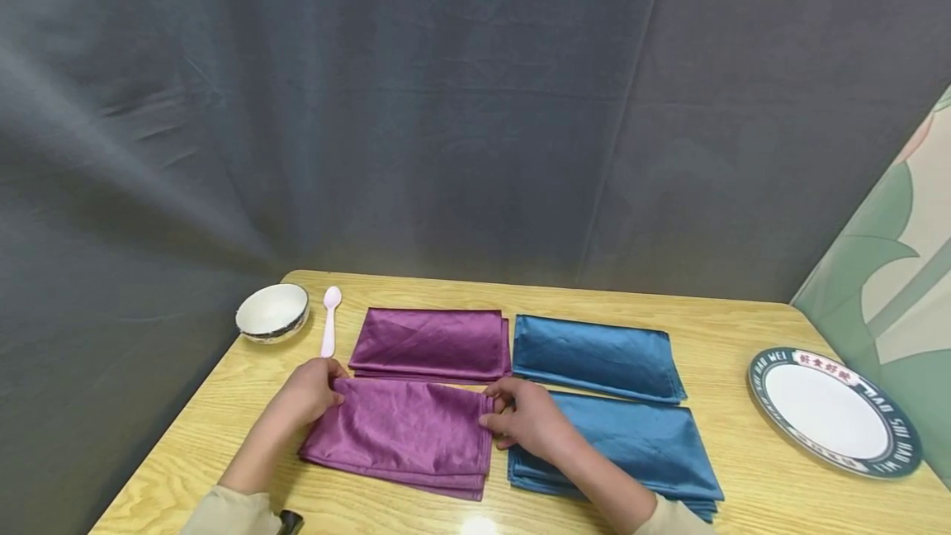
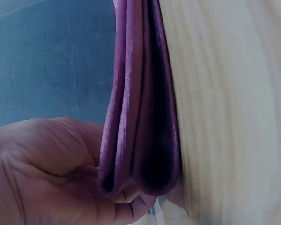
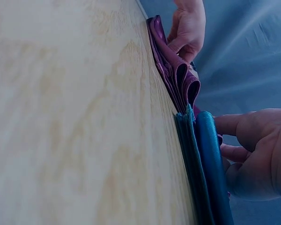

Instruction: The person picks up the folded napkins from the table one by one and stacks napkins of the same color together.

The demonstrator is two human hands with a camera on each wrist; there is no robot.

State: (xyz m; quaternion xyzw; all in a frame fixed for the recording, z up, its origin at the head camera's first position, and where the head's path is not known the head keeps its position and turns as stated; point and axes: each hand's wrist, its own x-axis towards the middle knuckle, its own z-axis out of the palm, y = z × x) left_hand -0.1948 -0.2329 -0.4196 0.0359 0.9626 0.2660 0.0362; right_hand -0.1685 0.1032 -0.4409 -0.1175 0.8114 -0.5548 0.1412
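A folded, shiny purple cloth (image 1: 409,428) lies at the front of the table, its layers stacked toward the near edge. My left hand (image 1: 308,390) pinches its far left corner between thumb and fingers. At the far right corner, my right hand (image 1: 529,418) grips the same cloth, with the wrist passing over a folded blue cloth (image 1: 639,440). In the left wrist view, the left hand (image 2: 51,173) is at the folded end of the purple cloth (image 2: 124,108). The right wrist view shows the right hand (image 3: 257,150) behind the blue cloth (image 3: 210,164), its fingertips partly hidden.
Behind lie a second purple cloth (image 1: 431,343) and another blue cloth (image 1: 594,356), both folded. A white bowl (image 1: 271,310) and a pink spoon (image 1: 329,324) stand at the far left. An oval plate (image 1: 825,407) with a green rim is on the right. Dark curtain hangs behind the table.
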